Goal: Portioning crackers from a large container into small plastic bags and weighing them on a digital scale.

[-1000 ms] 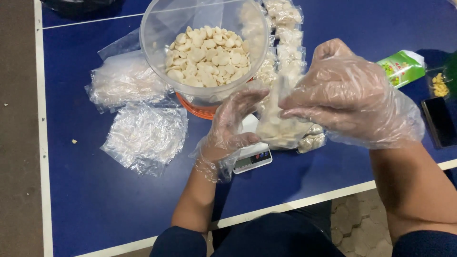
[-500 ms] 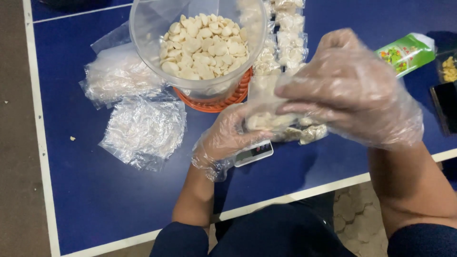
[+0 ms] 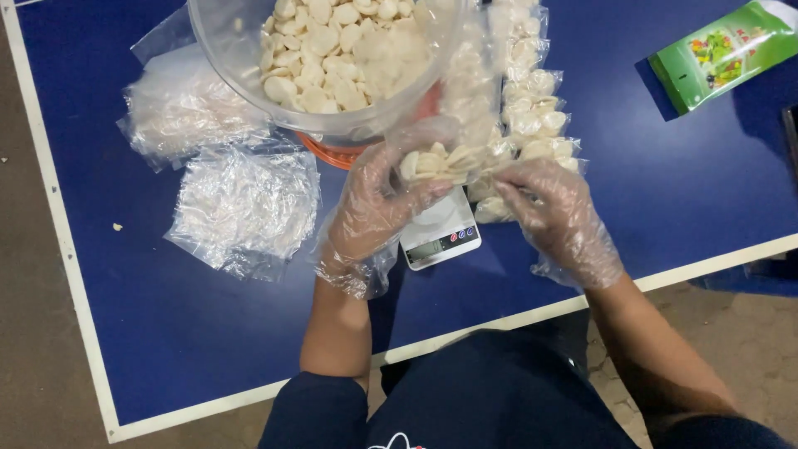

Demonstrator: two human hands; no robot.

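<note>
Both gloved hands, left hand (image 3: 374, 208) and right hand (image 3: 553, 212), grasp a small clear plastic bag of pale chips (image 3: 445, 160) at frame centre, now lowered over the white digital scale (image 3: 440, 237) on the blue table (image 3: 665, 208); earlier it was higher.

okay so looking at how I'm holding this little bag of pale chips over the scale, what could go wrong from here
The small clear bag is held between your gloved left hand and right hand, above the digital scale; if your grip in the loose gloves slips, chips might spill onto the blue table. The big clear tub of chips stands close behind, so a raised hand could bump it.
</note>
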